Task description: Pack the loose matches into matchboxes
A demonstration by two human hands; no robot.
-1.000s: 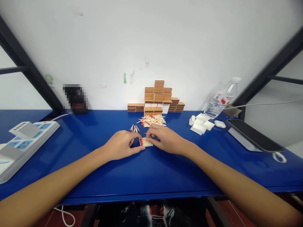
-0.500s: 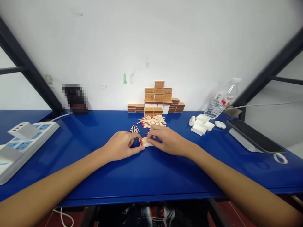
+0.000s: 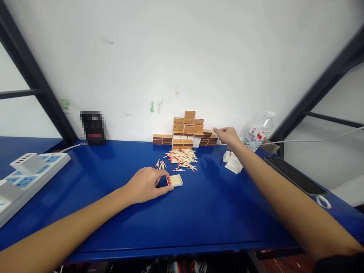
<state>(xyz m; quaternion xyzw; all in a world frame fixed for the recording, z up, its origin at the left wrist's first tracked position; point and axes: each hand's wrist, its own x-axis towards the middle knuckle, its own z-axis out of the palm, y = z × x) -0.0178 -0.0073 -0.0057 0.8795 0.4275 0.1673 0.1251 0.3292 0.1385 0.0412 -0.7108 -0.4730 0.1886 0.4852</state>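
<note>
A small white matchbox tray lies on the blue table, filled with red-headed matches. My left hand grips its left end between thumb and fingers. Over at the right end of the stacked matchboxes, my right hand reaches out, index finger stretched forward. Nothing shows in it, though its lower fingers are partly hidden. Behind the tray is a loose heap of matches. A few more matches lie to its left.
White empty-looking trays sit below my right forearm. Farther right are a tilted water bottle and a black phone. At left stand a power strip and a blurred dark object. A white wall rises behind.
My right hand has left the tray and moved up and right to the matchbox stack. The left hand stays on the tray. The view has tilted slightly upward.
</note>
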